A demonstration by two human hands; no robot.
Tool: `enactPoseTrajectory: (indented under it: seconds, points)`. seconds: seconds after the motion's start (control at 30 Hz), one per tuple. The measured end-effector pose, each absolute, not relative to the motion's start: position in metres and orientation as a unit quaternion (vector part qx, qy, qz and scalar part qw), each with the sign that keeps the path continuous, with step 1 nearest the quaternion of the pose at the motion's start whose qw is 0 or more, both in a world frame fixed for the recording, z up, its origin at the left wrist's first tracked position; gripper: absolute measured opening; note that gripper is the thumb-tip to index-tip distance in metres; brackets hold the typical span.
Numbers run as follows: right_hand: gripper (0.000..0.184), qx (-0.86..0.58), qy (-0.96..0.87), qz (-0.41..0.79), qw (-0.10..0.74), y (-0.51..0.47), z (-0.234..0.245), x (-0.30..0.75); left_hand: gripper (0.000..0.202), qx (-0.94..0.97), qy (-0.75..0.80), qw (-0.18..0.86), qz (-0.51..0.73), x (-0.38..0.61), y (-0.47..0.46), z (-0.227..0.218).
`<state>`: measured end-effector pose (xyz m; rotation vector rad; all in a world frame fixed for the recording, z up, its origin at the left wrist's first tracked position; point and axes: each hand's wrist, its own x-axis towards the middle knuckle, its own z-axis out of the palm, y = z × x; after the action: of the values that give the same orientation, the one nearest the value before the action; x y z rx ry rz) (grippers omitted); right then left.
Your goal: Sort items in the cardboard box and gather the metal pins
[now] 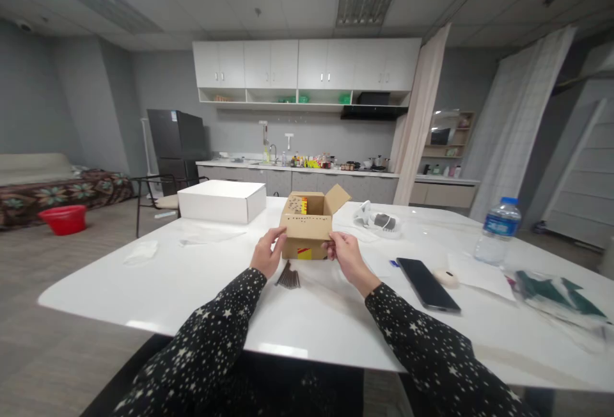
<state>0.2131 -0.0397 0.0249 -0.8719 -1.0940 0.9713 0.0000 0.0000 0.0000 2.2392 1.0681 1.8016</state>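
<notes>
One brown, open-topped cardboard box point(290, 251) set on glossy white counter point(192, 302). Brown cardboard front flap point(307, 226) pinched at left edge by bare left hand point(267, 253), at right edge by bare right hand point(347, 256). Fan of thin dark rods point(288, 277) laid just before box. Step judged: flap handling, opening or closing not tellable. Even grip on both edges likely needed next.
</notes>
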Motion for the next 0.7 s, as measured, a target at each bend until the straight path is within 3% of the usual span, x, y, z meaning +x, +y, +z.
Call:
enactPoseTrajectory:
  seconds: [0.3, 0.7]
  points:
    - [0.023, -0.384, -0.507, 0.425, 0.644, -0.0406, 0.0237, 0.213, 0.032, 0.734, 0.343, 0.042, 0.584, -0.0018, 0.0028, -0.0026]
    - [0.026, -0.392, -0.405, 0.486, 0.668, -0.0376, 0.0252, 0.2151, 0.03, 0.729, 0.335, 0.044, 0.595, 0.0002, 0.0012, -0.0014]
